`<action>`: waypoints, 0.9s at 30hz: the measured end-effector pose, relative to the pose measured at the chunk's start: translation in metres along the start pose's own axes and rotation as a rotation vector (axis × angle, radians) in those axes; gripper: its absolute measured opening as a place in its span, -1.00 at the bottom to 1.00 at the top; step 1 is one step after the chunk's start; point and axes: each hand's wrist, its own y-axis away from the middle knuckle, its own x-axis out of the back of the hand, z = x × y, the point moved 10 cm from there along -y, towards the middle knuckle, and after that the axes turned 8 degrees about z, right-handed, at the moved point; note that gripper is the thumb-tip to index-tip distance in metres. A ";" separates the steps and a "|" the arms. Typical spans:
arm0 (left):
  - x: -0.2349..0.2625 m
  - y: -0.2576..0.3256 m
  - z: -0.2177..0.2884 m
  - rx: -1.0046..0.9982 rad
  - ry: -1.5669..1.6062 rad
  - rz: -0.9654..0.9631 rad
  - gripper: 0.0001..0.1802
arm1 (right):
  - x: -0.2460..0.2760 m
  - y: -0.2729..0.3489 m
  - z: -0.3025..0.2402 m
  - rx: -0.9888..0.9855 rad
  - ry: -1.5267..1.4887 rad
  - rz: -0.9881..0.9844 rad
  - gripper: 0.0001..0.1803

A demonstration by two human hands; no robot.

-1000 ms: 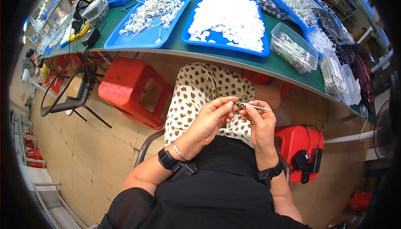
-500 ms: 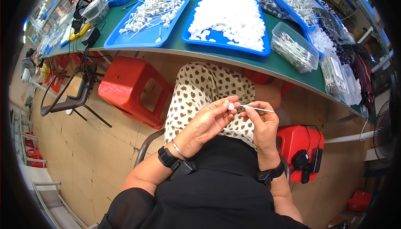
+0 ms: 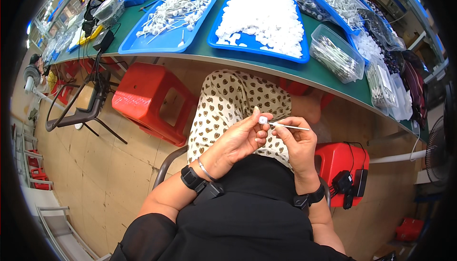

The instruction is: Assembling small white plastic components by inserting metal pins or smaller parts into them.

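My left hand point(image 3: 238, 142), palm turned up, pinches a small white cap point(image 3: 263, 119) between thumb and fingers above my lap. Just to its right, my right hand point(image 3: 300, 147) grips a thin pale rod point(image 3: 299, 128) between thumb and forefinger. The rod lies nearly level, its left end pointing at the cap. Whether that end touches the cap I cannot tell. On the table ahead, a blue tray point(image 3: 307, 55) holds a heap of white caps. Left of it, another blue tray point(image 3: 159, 42) carries rods with white caps on them.
A clear plastic tub point(image 3: 354, 73) of thin rods stands near the table's edge point(image 3: 266, 68), with bagged rods point(image 3: 381, 85) beside it. A red stool point(image 3: 143, 89) is at my left. Black devices point(image 3: 342, 182) lie on another red stool point(image 3: 326, 158) at my right.
The cap has turned in my left fingers and now shows a squarish face. My left thumb is raised higher. The rod has shifted slightly left and tilts down more to the right.
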 end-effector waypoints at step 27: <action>0.002 -0.001 0.001 -0.080 -0.047 0.051 -0.58 | -0.016 0.006 -0.042 0.466 0.584 0.028 -0.86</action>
